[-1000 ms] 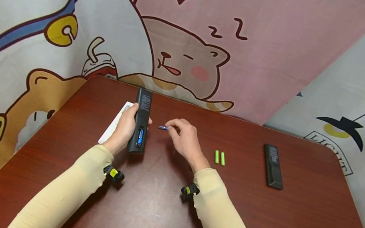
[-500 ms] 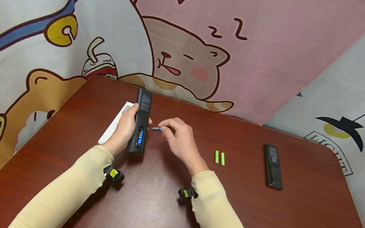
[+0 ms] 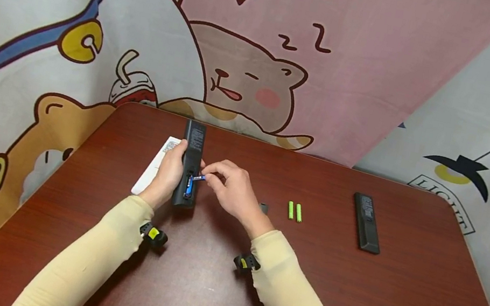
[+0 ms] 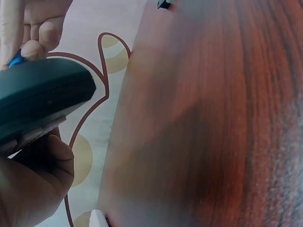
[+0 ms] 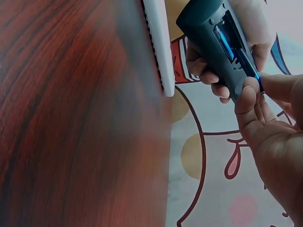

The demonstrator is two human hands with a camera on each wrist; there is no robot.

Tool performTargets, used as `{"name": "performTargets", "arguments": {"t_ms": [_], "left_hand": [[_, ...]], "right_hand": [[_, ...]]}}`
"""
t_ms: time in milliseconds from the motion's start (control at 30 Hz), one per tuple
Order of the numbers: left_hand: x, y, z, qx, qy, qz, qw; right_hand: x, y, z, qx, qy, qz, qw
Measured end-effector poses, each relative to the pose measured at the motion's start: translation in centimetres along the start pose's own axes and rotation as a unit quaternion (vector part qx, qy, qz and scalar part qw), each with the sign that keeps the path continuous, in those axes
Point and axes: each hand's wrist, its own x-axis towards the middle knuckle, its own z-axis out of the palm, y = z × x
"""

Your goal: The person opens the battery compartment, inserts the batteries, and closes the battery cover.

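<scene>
remote: dark remote (image 4: 40, 97) fills the upper left, rounded end poking toward the table
left hand: left hand (image 4: 28, 189) grips the remote from underneath, bottom left corner
right hand: right hand (image 4: 33, 28) fingertips up top left, pinching a blue battery (image 4: 16, 59) right against the remote's top edge
table: reddish wood table (image 4: 213, 123), its edge running top to bottom mid-frame
past the edge: cartoon-print cloth (image 4: 94, 38)
far off: small dark thing (image 4: 164, 4) at the table's top edge, too blurry to tell

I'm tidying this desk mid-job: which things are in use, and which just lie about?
In use: black remote gripped by left hand; blue battery pinched by right hand.
Lying about: green batteries, second remote, white remote.
</scene>
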Motion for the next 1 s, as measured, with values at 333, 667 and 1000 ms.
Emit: {"name": "performTargets", "arguments": {"t_ms": [333, 667, 1000], "left_hand": [[0.1, -0.1, 0.3, 0.0, 0.003, -0.003, 1.0], [0.0, 0.0, 0.7, 0.015, 0.018, 0.0, 0.9997], [-0.1, 0.1, 0.7, 0.024, 0.016, -0.006, 0.9996]], "right_hand": [[0.1, -0.5, 0.4, 0.004, -0.025, 0.009, 0.9996], [0.1, -0.8, 1.5, 0.017, 0.002, -0.001, 0.9999], [-0.3, -0.7, 2.8, 0.025, 0.053, 0.014, 0.9982]]}}
